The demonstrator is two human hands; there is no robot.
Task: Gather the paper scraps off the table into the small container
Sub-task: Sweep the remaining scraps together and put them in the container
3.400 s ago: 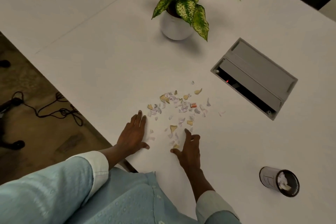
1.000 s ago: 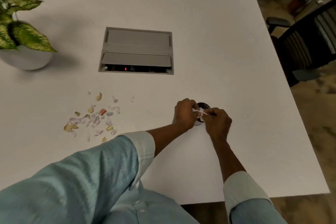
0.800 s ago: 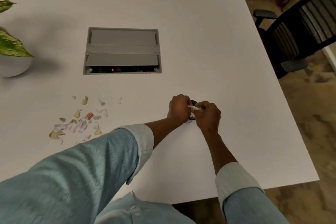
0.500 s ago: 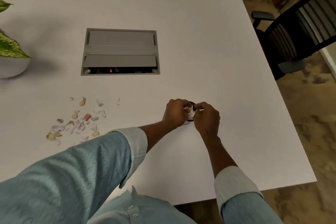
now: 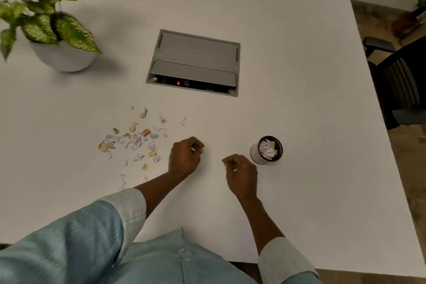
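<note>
Several torn paper scraps (image 5: 136,140), white, yellow and one red, lie scattered on the white table (image 5: 299,104) left of centre. The small dark container (image 5: 255,157) stands upright to the right, with white scraps piled inside. My left hand (image 5: 185,158) hovers just right of the scraps, its fingers curled in. My right hand (image 5: 241,173) sits just left of the container, also curled. Each hand shows a tiny white speck at the fingers; I cannot tell whether it is a scrap.
A grey cable box (image 5: 193,64) is set into the table behind the scraps, with a red light in its slot. A potted plant (image 5: 62,57) stands at the far left. A dark chair (image 5: 401,83) is beyond the table's right edge.
Both hands were together over the container with scraps in them; they have come off it and moved left and apart. The container's scrap-filled top is in view.
</note>
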